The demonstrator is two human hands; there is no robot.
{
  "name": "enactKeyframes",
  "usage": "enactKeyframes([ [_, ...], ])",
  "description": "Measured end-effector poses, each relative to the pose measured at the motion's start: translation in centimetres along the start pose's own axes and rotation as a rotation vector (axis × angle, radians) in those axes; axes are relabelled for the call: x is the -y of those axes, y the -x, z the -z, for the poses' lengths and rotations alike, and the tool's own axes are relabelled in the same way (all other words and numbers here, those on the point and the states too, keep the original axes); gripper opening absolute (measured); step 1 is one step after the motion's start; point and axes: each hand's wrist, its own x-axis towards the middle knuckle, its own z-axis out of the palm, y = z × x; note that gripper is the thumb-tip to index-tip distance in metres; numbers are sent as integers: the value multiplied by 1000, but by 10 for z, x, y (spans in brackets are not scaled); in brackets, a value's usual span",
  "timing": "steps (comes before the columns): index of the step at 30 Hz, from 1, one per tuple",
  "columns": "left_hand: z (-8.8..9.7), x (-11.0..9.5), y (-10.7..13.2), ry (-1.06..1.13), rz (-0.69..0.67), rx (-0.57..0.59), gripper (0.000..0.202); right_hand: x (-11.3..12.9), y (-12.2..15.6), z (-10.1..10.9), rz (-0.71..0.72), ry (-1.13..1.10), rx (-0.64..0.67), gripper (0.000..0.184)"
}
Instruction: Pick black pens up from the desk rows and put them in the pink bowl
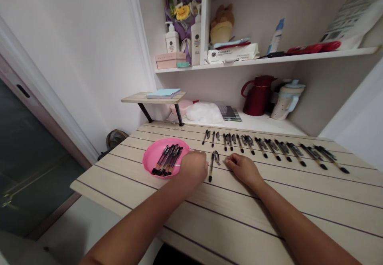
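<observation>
Beside the pink plate (145,161), my left hand (194,167) is closed and slightly blurred; whatever its fingers hold, if anything, is hidden. Several black capped pens (168,159) lie bundled on the plate. My right hand (243,170) rests on the table with its fingers curled together, and nothing shows in them. Between my hands lies an uncapped pen (211,167), its dark end toward me, with a clear cap (217,158) beside its upper part. Behind and to the right, several pens (272,149) with caps next to them form a long row.
The slatted wooden table (239,213) carries a small raised stand (134,97) with blue paper (163,93) at its back left. Behind are a white plastic bag (204,112), a red jug (259,96) and a pale cup (287,101). A loaded shelf (308,56) hangs above.
</observation>
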Motion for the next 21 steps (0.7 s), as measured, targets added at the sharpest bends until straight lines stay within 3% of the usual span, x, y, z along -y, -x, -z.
enactKeyframes([
  [5,-3,-27,-8,64,-60,33,21,18,3,-8,26,-43,-55,18],
  [9,-16,-30,-18,63,-14,93,27,35,5,-18,30,68,-60,26],
  [13,-35,-26,-27,77,84,101,33,38,8,-21,18,126,-10,28],
  [18,-37,-15,-24,82,112,89,37,23,6,-3,-4,129,-26,23],
  [21,-30,-12,-16,208,59,-21,29,18,-1,12,-52,-120,-65,12],
])
